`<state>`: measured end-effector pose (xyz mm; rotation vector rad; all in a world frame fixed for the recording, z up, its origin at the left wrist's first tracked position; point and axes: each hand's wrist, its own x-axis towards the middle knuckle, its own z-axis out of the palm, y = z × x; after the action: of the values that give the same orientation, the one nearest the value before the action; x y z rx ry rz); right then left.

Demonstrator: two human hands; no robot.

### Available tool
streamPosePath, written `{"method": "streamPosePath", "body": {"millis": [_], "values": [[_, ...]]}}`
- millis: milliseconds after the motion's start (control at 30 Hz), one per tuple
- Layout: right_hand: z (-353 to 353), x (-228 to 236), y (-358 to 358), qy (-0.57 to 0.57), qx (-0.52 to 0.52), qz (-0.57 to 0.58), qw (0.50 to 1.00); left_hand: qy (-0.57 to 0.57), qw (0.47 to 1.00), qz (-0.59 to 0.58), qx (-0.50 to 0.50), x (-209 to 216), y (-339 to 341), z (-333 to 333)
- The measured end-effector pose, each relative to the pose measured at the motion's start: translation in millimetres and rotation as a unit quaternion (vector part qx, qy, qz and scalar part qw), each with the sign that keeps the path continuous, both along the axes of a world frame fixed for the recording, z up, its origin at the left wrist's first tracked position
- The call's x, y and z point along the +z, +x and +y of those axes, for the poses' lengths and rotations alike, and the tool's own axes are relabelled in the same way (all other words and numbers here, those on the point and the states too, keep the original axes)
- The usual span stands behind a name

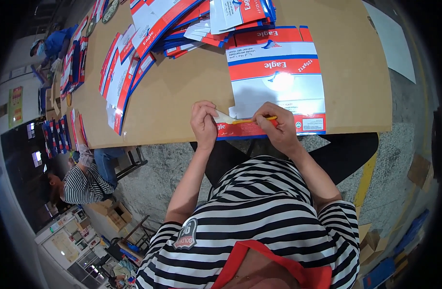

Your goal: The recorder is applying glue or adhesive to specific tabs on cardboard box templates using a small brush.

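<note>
A flat, unfolded carton blank [259,94] in red, white and blue lies at the table's near edge, in front of me. My left hand [204,121] is closed at the blank's near left corner, pinching a small white pointed piece [224,117]. I cannot tell whether that piece is a flap of the blank or separate. Over the near red strip, my right hand [278,126] is closed round a slim yellow and orange tool [243,122], its kind unclear. The tool's thin yellow end points left and reaches the white piece. My right fingers hide part of the tool.
Stacks of similar carton blanks [122,79] cover the brown table [358,91] toward the far left, with more piled at the back middle [235,17]. At left, a co-worker in a striped shirt [83,185] sits by the table; another in blue [57,42] is farther off.
</note>
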<state>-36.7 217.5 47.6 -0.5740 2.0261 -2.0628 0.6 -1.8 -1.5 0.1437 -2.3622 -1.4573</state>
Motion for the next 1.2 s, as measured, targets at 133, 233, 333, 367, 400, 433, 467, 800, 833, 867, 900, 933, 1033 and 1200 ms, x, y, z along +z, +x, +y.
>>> {"method": "streamPosePath", "body": {"millis": [133,233,333,367,400,433,467,800,833,867,900,933,1033,1200], "values": [[-2.0,-2.7,-0.3,-0.016,-0.02,0.005,1.0,0.003,1.0,-0.002,-0.001,2.0,-1.4,1.0],[0.8,-2.8,0.2,-0.011,-0.014,-0.003,1.0,-0.001,1.0,0.0,-0.001,1.9,-1.7,1.3],[4.2,0.5,-1.1,-0.021,-0.02,-0.02,0.999,0.0,1.0,-0.003,0.002,2.6,-1.7,1.8],[4.7,1.4,-1.3,-0.033,-0.031,-0.028,0.999,0.002,1.0,-0.005,0.004,3.2,-1.6,2.0],[3.7,0.2,-1.7,-0.033,-0.032,-0.026,0.999,0.002,1.0,-0.002,0.002,2.7,-2.0,1.6],[1.3,-2.8,-0.8,-0.029,-0.039,-0.019,0.999,-0.004,1.0,-0.003,0.002,1.2,-0.9,0.3],[-0.3,-5.6,0.1,-0.024,-0.045,-0.012,0.999,-0.011,1.0,-0.003,0.001,0.3,-0.1,-0.3],[4.6,-8.4,5.1,-0.073,-0.113,-0.124,0.983,-0.001,1.0,0.009,0.01,2.0,-0.7,1.1],[4.9,-9.8,5.2,-0.067,-0.106,-0.117,0.985,0.002,1.0,0.007,0.009,2.7,-1.2,1.5],[5.2,-11.7,5.3,-0.062,-0.099,-0.109,0.987,0.005,1.0,0.004,0.007,2.9,-1.6,1.8],[5.1,-15.1,6.1,-0.062,-0.102,-0.111,0.987,0.005,1.0,0.002,0.005,2.6,-1.8,1.9],[4.8,-19.5,7.0,-0.06,-0.082,-0.115,0.988,0.008,1.0,0.007,0.005,2.1,-2.3,1.9],[2.1,-21.5,6.8,-0.051,-0.067,-0.119,0.989,0.015,1.0,0.009,0.008,1.6,-2.1,2.6],[5.1,-26.3,7.1,-0.026,-0.043,-0.129,0.99,0.013,1.0,0.006,0.01,-0.2,-1.5,1.6]]}}
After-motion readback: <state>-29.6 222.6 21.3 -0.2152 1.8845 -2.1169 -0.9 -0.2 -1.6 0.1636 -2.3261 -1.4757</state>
